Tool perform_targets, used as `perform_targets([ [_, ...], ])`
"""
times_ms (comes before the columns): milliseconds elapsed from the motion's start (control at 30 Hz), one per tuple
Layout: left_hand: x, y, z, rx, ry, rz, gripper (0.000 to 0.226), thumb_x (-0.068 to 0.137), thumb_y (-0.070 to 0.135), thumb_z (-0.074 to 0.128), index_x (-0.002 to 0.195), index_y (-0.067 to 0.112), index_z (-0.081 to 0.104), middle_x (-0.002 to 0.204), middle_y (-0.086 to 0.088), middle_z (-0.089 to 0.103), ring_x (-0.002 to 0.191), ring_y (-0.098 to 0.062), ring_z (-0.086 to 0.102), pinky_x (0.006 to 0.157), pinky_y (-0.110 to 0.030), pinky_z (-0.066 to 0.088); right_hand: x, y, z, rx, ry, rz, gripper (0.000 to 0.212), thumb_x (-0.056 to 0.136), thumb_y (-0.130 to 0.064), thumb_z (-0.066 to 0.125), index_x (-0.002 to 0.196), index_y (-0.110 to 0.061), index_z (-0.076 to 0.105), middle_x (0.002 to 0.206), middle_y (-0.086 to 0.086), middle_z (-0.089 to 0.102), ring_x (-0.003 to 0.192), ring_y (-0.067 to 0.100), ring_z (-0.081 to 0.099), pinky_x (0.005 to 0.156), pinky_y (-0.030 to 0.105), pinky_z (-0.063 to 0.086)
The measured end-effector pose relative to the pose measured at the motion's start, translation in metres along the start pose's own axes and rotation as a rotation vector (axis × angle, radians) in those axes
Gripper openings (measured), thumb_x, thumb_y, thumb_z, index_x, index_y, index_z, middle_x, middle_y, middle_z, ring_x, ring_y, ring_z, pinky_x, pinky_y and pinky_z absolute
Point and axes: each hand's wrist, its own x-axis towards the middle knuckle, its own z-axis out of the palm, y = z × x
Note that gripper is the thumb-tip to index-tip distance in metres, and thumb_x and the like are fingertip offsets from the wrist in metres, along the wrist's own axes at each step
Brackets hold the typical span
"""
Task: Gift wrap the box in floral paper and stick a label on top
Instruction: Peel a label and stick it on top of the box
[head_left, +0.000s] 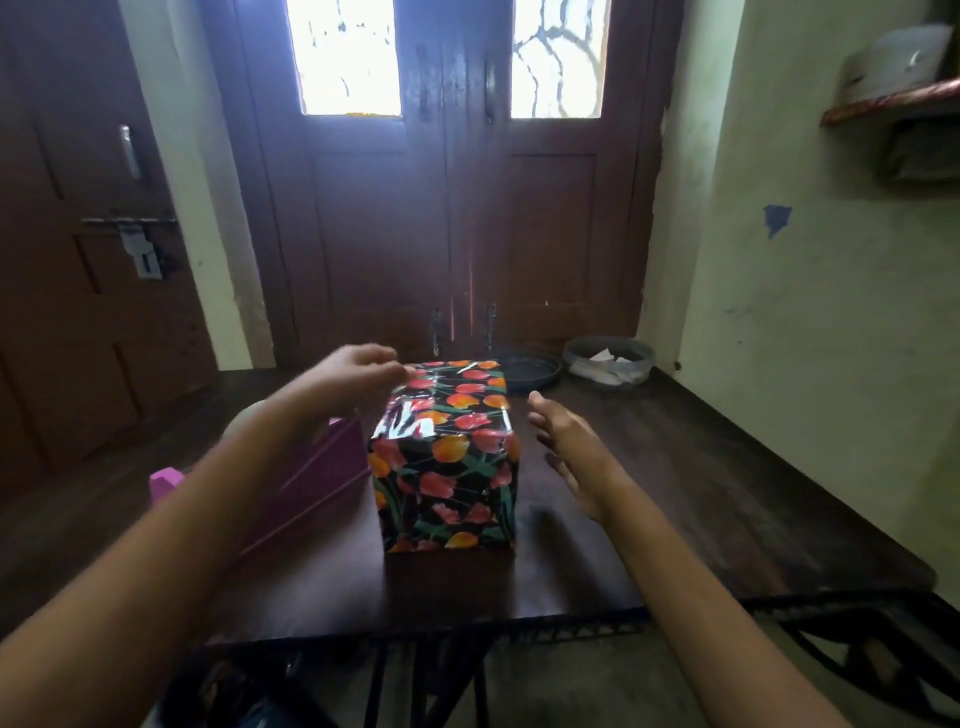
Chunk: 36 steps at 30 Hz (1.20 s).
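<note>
dark wooden table (727, 493) | floral-wrapped box (447, 467) centre | magenta object (332, 467) left | black tray (530, 366), grey bowl (608, 358) (paper scraps inside) far edge

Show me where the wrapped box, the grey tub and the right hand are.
box (447, 483): head view, front face.
tub (610, 340): head view, far rim.
right hand (570, 449): head view, its middle.

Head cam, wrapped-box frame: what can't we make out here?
All head view.
- Label on the box top: glare and the left hand mask it.
- Left hand: motion-blurred, contact with box unclear.
- Purple object: left forearm covers most.
- Grey bowl contents: small, dim.
</note>
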Motion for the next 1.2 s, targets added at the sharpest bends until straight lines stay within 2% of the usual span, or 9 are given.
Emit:
perform_targets([
  [67,0.016,0.025,0.006,0.026,0.015,0.112,0.038,0.081,0.026,0.070,0.116,0.014,0.059,0.090,-0.005,0.063,0.078,-0.018,0.058,0.068,-0.029,0.046,0.011,-0.005,-0.024,-0.129,0.090,-0.068,0.041,0.096,-0.024,0.048,0.134,-0.008,0.047,0.137,0.003,0.048,0.127,0.015,0.042,0.095,0.021,0.032],
  [167,0.049,0.061,0.033,0.163,-0.047,0.197,0.024,0.082,0.020,0.069,0.103,0.009,0.067,0.088,-0.008,0.066,0.083,-0.020,0.060,0.076,-0.032,0.050,0.029,-0.008,-0.058,-0.340,0.179,-0.111,0.041,0.094,-0.019,0.052,0.133,-0.006,0.050,0.135,0.006,0.052,0.124,0.015,0.046,0.087,0.018,0.034],
  [267,0.085,0.091,0.064,0.282,-0.173,0.196,0.018,0.084,0.017,0.065,0.097,0.003,0.068,0.081,-0.012,0.065,0.074,-0.023,0.056,0.068,-0.032,0.046,0.059,-0.006,-0.092,-0.683,0.236,-0.140,0.047,0.093,-0.025,0.053,0.136,-0.010,0.046,0.139,0.008,0.049,0.128,0.021,0.045,0.099,0.026,0.036],
  [433,0.141,0.115,0.097,0.503,-0.209,0.223,0.010,0.081,0.025,0.066,0.084,0.017,0.071,0.085,-0.011,0.070,0.071,-0.021,0.060,0.068,-0.036,0.054,0.123,0.011,-0.130,-1.199,0.183,-0.119,0.064,0.092,-0.032,0.049,0.147,-0.012,0.023,0.153,0.009,0.025,0.141,0.023,0.024,0.109,0.031,0.024],
  [567,0.177,0.112,0.107,0.655,-0.246,0.220,0.009,0.075,0.033,0.070,0.077,0.025,0.068,0.095,-0.010,0.071,0.088,-0.025,0.065,0.084,-0.040,0.052,0.174,0.026,-0.152,-1.424,0.165,-0.069,0.072,0.092,-0.034,0.048,0.148,-0.011,0.010,0.158,0.007,0.007,0.145,0.020,0.005,0.116,0.040,0.008],
  [700,0.201,0.102,0.110,0.671,-0.242,0.212,0.008,0.086,0.022,0.063,0.089,0.019,0.070,0.089,-0.005,0.067,0.089,-0.024,0.062,0.086,-0.037,0.050,0.204,0.035,-0.165,-1.517,0.152,-0.012,0.073,0.093,-0.035,0.047,0.149,-0.012,0.007,0.158,0.008,0.006,0.145,0.024,0.003,0.115,0.045,0.005],
  [867,0.206,0.097,0.118,0.646,-0.218,0.213,0.011,0.085,0.024,0.064,0.094,0.020,0.070,0.082,0.003,0.064,0.076,-0.012,0.057,0.066,-0.022,0.046,0.198,0.035,-0.174,-1.558,0.240,-0.152,0.053,0.089,-0.032,0.048,0.138,-0.016,0.038,0.141,0.009,0.043,0.132,0.026,0.034,0.113,0.042,0.018],
  [967,0.199,0.097,0.126,0.651,-0.212,0.234,0.012,0.085,0.026,0.064,0.094,0.023,0.070,0.078,0.009,0.061,0.072,-0.008,0.055,0.061,-0.018,0.043,0.170,0.029,-0.175,-1.552,0.239,-0.220,0.044,0.089,-0.034,0.047,0.130,-0.018,0.048,0.131,0.007,0.052,0.123,0.027,0.042,0.107,0.037,0.025],
  [1200,0.148,0.118,0.147,0.549,-0.230,0.325,0.016,0.081,0.029,0.068,0.095,0.024,0.071,0.091,0.006,0.066,0.089,-0.010,0.058,0.081,-0.022,0.044,0.066,0.016,-0.169,-1.206,0.143,-0.430,0.024,0.088,-0.030,0.057,0.108,-0.024,0.067,0.112,-0.003,0.065,0.106,0.018,0.056,0.090,0.029,0.039],
])
